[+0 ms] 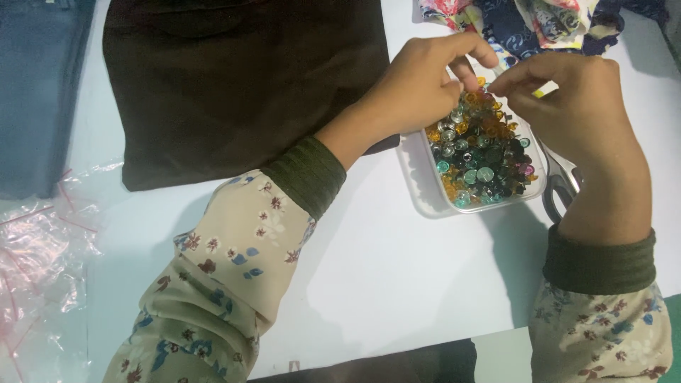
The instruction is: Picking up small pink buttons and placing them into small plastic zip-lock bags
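Beads [482, 152], mixed orange, green, silver and pink, fill a clear plastic tray [415, 181] toward the far right of the white table [383, 276]. Left hand [418, 81] hovers over the tray's far end, fingers pressed together as if pinching something small; what it grips cannot be told. Right hand [574, 99] meets it, fingertips likewise closed. Tray remains nearly full, so little appears removed. Dark brown cloth [241, 78] lies at the far edge, floral fabric [525, 21] at the far right corner.
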